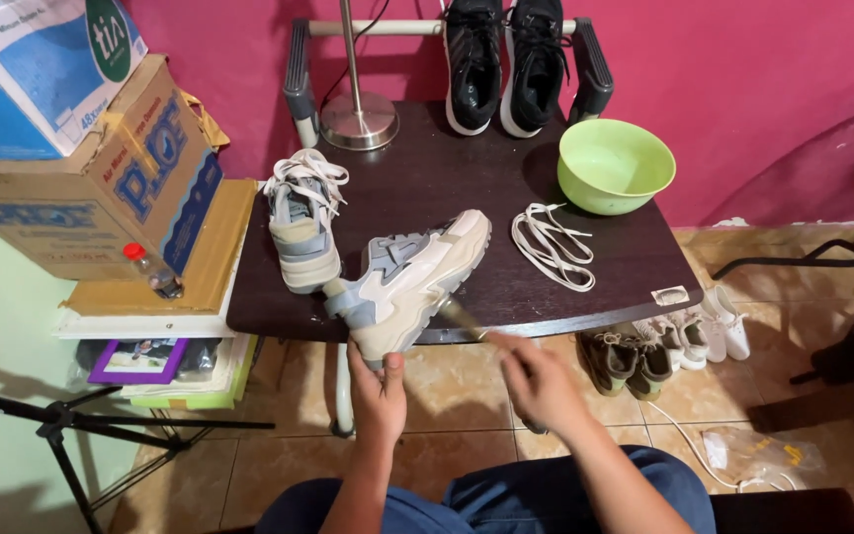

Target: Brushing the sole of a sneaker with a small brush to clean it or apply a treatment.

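Two hands work over a dark table [427, 178] set against a pink wall [743, 79], w/ a tiled floor [467, 396] below. Cardboard boxes [91, 168] are stacked at left on a shelf; a small bottle [150, 272] w/ a red cap leans by the lower box. Black sneakers [504, 61], a pair, sit at the table's back edge, toes toward the viewer, next to a metal lamp base [359, 121]. Green bowl [615, 165] stands at the right rear. Grey-and-cream sneaker [409, 282] lies tilted across the front edge, no laces in it, heel end toward the person. Left hand [380, 391] has fingers wrapped round that heel, thumb on top, gripping it. Second sneaker [301, 225], same colours, stands just beside it to the left, still laced, laces loose on top. Right hand [536, 381] is blurred; its fingers look closed on a thin brush [462, 316] whose tip touches the held sneaker's side, but the exact grip can't be told. Loose laces [552, 247] lie in a coil betw. the held sneaker and bowl. More shoes [664, 341] sit on the floor under the table's right side. Tripod legs [61, 425] show lower left.
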